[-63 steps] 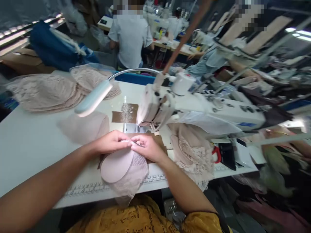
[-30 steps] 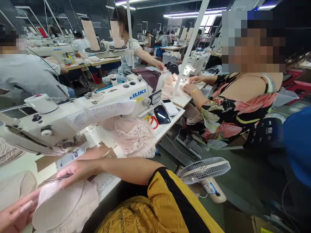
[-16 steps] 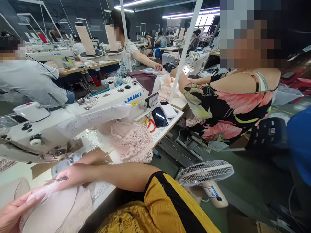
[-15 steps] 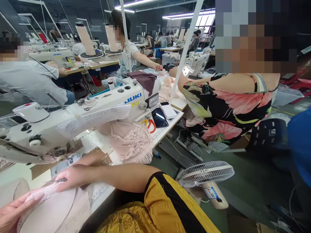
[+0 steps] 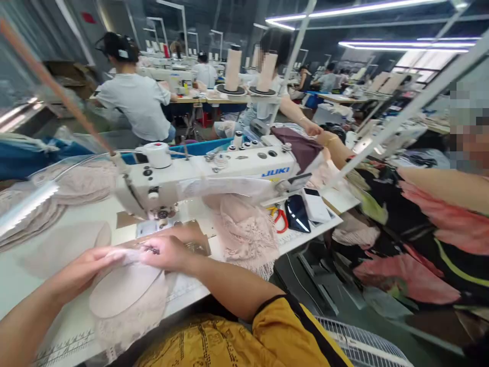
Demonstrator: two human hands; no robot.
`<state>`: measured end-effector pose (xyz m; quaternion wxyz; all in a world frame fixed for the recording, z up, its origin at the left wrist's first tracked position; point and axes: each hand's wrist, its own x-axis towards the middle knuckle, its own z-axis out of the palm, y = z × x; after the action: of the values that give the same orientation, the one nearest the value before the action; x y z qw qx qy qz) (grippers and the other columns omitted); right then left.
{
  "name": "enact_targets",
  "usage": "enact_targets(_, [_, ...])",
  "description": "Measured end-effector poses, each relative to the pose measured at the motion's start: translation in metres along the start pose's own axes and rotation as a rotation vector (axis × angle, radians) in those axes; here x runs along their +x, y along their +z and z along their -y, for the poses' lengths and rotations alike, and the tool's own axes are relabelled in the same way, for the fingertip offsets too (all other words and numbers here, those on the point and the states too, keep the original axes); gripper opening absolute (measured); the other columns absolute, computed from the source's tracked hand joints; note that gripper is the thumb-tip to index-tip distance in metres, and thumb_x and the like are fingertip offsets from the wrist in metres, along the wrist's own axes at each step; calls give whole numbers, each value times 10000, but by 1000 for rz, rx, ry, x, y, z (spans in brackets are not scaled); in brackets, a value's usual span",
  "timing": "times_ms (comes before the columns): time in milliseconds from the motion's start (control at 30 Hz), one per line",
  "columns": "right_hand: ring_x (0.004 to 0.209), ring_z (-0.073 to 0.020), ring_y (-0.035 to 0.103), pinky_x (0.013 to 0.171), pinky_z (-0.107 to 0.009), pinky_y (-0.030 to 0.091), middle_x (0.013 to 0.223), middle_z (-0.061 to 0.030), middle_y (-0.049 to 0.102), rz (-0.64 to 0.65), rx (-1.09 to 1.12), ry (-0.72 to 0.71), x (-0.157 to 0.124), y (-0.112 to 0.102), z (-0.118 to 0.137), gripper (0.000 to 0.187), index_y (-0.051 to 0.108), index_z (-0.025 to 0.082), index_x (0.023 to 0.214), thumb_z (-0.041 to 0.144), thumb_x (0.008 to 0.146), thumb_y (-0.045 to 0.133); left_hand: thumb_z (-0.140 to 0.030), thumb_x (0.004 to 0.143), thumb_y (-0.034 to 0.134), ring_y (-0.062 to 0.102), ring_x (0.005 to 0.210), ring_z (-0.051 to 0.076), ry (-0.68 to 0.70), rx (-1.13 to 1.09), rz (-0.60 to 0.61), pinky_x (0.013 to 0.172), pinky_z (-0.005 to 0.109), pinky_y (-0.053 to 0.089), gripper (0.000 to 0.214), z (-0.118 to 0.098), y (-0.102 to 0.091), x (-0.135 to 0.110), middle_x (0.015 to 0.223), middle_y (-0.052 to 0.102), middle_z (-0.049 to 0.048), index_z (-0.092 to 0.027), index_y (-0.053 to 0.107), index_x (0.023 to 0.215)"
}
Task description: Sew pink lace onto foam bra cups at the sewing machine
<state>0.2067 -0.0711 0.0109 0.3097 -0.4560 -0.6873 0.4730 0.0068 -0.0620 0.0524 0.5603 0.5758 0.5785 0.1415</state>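
Note:
My left hand (image 5: 87,265) pinches the upper edge of a pale pink oval fabric cup (image 5: 124,290) with a lace border (image 5: 132,326). At the same edge, my right hand (image 5: 168,253) is closed around small dark metal thread snips (image 5: 153,250), which its fingers mostly hide. The cup hangs toward me over the front of the sewing table. Just behind both hands is the needle area of a white sewing machine (image 5: 217,171).
Beige lace fabric (image 5: 244,234) lies right of the machine, near red-handled scissors (image 5: 280,221), a dark phone (image 5: 298,213) and a white box (image 5: 316,205). Stacked cups (image 5: 80,181) sit at left. A co-worker in a floral top (image 5: 431,219) is close at right; a fan (image 5: 359,341) stands below.
The view has swung left, so everything appears further right, and the stacked cups at left have come into sight. Both hands still hold the cup's edge in front of the machine.

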Motion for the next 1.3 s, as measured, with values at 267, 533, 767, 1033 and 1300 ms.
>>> enact_targets(267, [626, -105, 465, 557, -212, 368, 691, 37, 542, 11, 74, 27, -2, 2, 3, 88, 627, 192, 780, 277, 803, 632, -559, 561, 846, 636, 1033, 266, 59, -358, 281, 853, 263, 502, 647, 16, -17, 19, 1094, 727, 1, -292, 711, 1135])
enact_targets(533, [664, -120, 506, 590, -233, 399, 731, 20, 594, 12, 17, 34, 2, 5, 4, 100, 654, 184, 819, 281, 794, 649, -437, 774, 754, 676, 950, 237, 152, -259, 536, 857, 293, 525, 367, 33, -33, 47, 1020, 736, 103, -155, 754, 1010])
enact_targets(767, [633, -118, 496, 591, -240, 389, 662, 31, 573, -44, -87, 48, 6, 2, 0, 113, 650, 189, 771, 290, 814, 623, -474, 801, 718, 628, 681, 156, 209, -224, 500, 631, 224, 496, 334, 34, -32, 53, 768, 711, 45, -147, 744, 864])
enact_targets(1033, [710, -130, 556, 651, -250, 451, 817, -5, 621, 15, 97, 125, 6, 2, -9, 221, 629, 190, 975, 349, 822, 623, -355, 738, 792, 664, 957, 204, 276, -315, 472, 891, 300, 510, 373, 34, -29, 50, 1049, 724, 90, -139, 726, 1035])
enact_targets(1300, [693, -135, 579, 660, -284, 495, 833, -16, 631, 13, 156, 205, 6, -1, -8, 263, 629, 205, 1019, 363, 808, 639, -357, 752, 778, 670, 892, 188, 241, -301, 472, 794, 280, 537, 390, 37, -32, 47, 1019, 722, 85, -144, 712, 1072])
